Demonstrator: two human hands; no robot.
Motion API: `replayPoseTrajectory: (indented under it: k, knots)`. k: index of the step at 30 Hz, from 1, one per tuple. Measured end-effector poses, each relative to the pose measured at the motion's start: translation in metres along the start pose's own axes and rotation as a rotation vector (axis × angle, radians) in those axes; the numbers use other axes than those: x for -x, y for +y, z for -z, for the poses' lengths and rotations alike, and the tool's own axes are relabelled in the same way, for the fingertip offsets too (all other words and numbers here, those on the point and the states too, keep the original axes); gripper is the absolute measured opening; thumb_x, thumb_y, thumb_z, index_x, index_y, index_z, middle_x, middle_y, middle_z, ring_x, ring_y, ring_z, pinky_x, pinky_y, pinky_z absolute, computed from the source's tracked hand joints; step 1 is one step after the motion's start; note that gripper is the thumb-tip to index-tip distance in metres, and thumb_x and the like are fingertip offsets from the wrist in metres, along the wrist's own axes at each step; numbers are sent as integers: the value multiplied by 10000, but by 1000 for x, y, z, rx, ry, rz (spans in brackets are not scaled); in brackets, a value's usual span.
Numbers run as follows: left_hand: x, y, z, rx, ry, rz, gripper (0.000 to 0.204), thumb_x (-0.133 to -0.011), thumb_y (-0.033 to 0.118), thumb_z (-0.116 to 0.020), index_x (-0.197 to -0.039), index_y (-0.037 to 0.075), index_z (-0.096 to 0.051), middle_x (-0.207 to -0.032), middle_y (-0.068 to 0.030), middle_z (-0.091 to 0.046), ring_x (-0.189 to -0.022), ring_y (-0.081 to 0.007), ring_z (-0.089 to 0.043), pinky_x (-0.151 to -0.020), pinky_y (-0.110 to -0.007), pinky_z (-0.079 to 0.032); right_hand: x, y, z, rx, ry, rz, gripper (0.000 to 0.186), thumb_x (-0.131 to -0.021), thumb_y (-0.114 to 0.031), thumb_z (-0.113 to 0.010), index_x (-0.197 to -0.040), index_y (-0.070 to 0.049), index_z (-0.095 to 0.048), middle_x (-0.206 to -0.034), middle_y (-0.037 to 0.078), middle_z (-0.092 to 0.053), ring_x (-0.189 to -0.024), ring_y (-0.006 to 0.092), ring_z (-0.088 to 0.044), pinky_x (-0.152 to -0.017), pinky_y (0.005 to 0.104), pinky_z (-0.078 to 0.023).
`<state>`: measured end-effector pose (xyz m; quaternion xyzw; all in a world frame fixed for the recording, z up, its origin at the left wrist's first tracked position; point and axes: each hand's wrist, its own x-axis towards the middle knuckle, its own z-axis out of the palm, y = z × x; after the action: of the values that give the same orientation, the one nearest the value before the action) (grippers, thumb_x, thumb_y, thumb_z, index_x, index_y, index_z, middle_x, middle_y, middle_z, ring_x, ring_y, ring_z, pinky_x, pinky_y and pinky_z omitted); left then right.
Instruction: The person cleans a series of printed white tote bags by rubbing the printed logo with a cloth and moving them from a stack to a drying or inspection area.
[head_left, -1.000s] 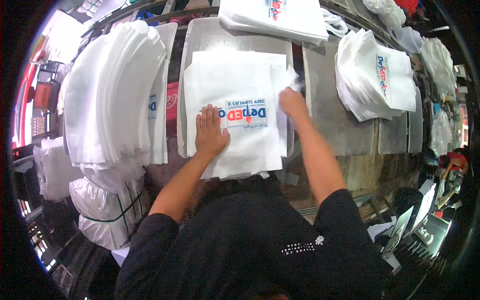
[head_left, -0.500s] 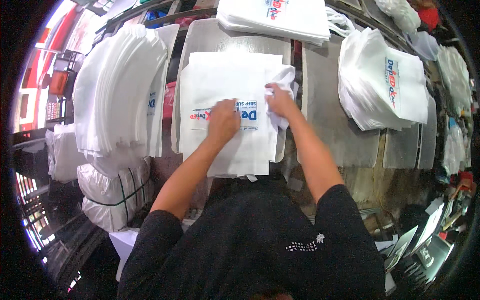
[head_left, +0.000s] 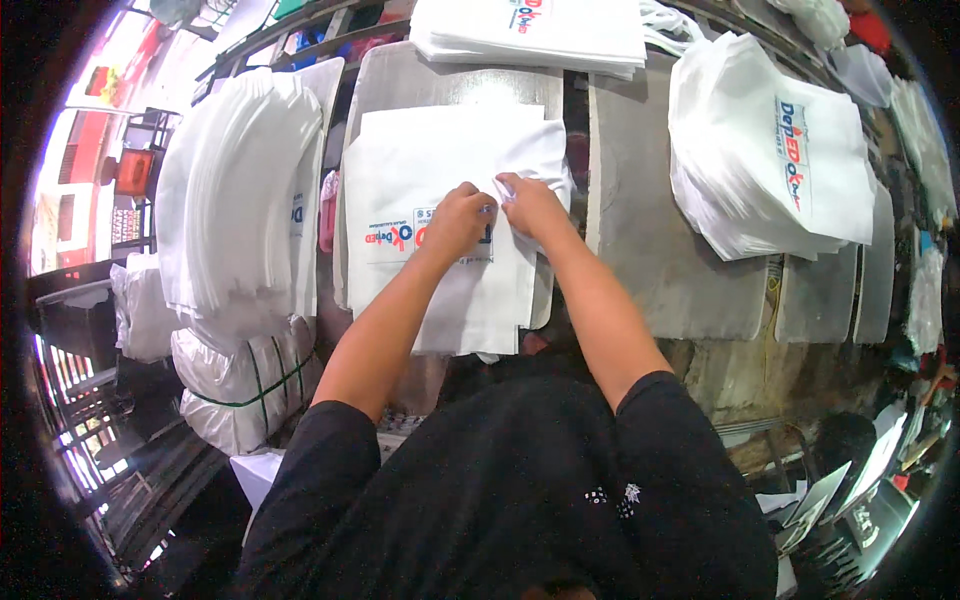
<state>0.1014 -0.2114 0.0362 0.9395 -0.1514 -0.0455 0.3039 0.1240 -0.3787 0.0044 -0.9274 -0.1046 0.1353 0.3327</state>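
Curled left hand (head_left: 462, 222), hold unclear, is hiding print (head_left: 400, 238); right hand (head_left: 532, 210) is pinching white fabric (head_left: 440, 312); stacks (head_left: 740, 170) are flanking it.

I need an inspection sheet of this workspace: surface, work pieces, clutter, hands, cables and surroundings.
Surface: grey boards side by side; the middle one lies beneath the work.
Work pieces: white printed sheet lying flat, with a creased flap at its right side.
Clutter: tall white stack at left, printed stack at right, another stack beyond the middle board.
Left hand: on the sheet, fingers bent, covering part of the print.
Right hand: at the flap, fingertips near the left hand; grip unclear.
Cables: nothing seen for certain.
Surroundings: white bundle tied with dark cord, low at left.
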Motion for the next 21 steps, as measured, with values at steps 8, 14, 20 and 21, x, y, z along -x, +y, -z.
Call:
replayPoseTrajectory:
  k: [8, 14, 20, 21]
  knots:
    - [28, -15, -17, 43, 256, -116, 159, -735, 11, -694, -885, 60, -679, -926, -111, -619, -874, -286, -609, -755, -375, -507, 7, -13, 4, 41, -7, -64, 508, -858, -176, -616, -1346, -189, -476, -1020, 196, -614, -982, 377, -599, -876, 450, -488]
    - [47, -20, -21, 103, 317, -109, 144, -739, 4, -691, -871, 26, -639, -919, -126, -625, -874, -311, -611, -763, -380, -504, 21, -2, 3, 30, 42, 146, 372, -840, -215, -618, -1210, -167, -608, -912, 175, -575, -835, 377, -602, -770, 463, -498]
    - [55, -20, -19, -96, 411, -6, 251, -739, 75, -709, -979, 64, -635, -1012, -136, -610, -1007, -322, -561, -859, -411, -456, 31, -11, -7, -15, 210, 207, 263, -763, -258, -700, -978, -106, -709, -909, 143, -569, -877, 344, -588, -768, 467, -457]
    - [58, -19, -18, -95, 415, -3, 251, -739, 75, -709, -979, 64, -635, -1012, -136, -610, -1007, -322, -561, -859, -411, -456, 31, -12, -11, -11, 252, 175, 287, -747, -263, -717, -982, -100, -704, -907, 132, -570, -890, 326, -582, -775, 460, -441]
